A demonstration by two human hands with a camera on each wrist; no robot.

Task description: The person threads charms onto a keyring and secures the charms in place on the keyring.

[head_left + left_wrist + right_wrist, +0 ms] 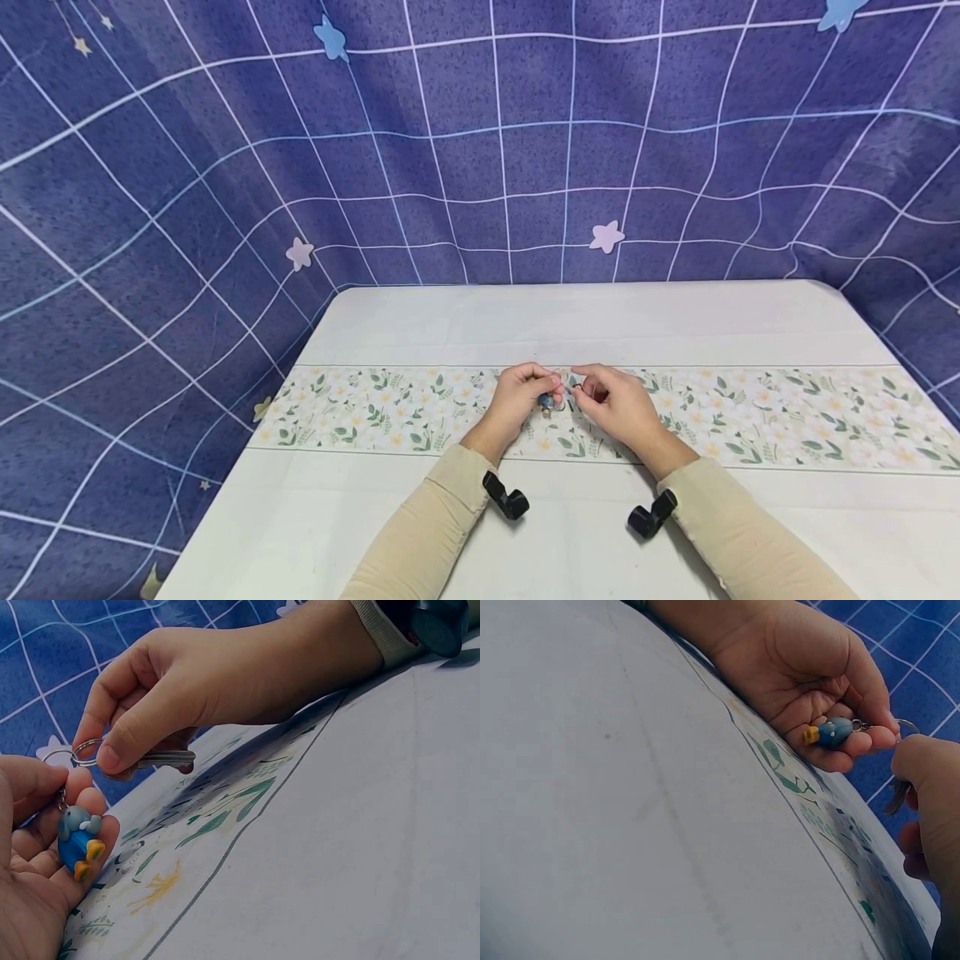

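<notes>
My left hand (517, 402) pinches a metal key ring (910, 722) between thumb and fingertip. From that ring, on a short chain, a small blue elephant-like charm (74, 834) with yellow feet lies against the curled fingers. Facing it, my right hand (621, 406) pinches a metal key (171, 758) between thumb and fingers, the blade pointing back toward the palm. Rings meet between the two hands in the left wrist view; whether the key is threaded onto the charm's ring cannot be told. Fingers cover the key's head.
Both hands are above a white table (420, 325) with a flowered strip (420, 408) across it. Blue curtains (465, 167) with a grid pattern and stars stand behind and at the sides. Black wrist cameras (507, 497) sit on both sleeves.
</notes>
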